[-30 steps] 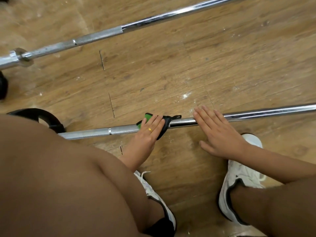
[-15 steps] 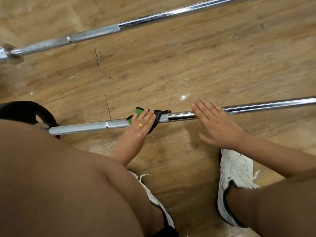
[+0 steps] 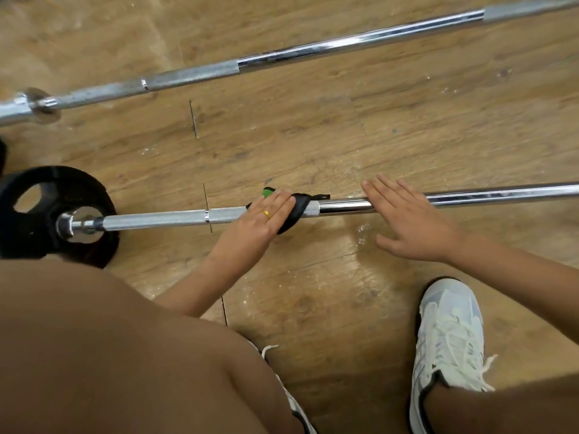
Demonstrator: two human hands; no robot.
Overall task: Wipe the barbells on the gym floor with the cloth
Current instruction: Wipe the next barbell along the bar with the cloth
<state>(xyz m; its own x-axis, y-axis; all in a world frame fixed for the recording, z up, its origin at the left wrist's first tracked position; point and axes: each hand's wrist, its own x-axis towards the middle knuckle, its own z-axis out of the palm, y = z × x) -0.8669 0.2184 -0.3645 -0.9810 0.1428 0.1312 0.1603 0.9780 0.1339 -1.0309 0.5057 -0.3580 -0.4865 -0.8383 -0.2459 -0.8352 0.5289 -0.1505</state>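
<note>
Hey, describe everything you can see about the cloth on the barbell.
The cloth is small, soft and mostly black, with a bright green patch at its far edge and a thin black tail poking out sideways. It lies draped over the near barbell, where knurled steel meets smooth chrome. The left hand presses it with flat fingers, covering much of it.

The far bar (image 3: pixel 282 56) crosses the top of the frame, the near bar (image 3: pixel 156 219) the middle, its plate (image 3: pixel 78 184) at the left edge. At centre my left grip (image 3: pixel 260 220) lies on the cloth (image 3: pixel 294 214) on the near bar; my right grip (image 3: pixel 413 223) rests on that bar just right.
</note>
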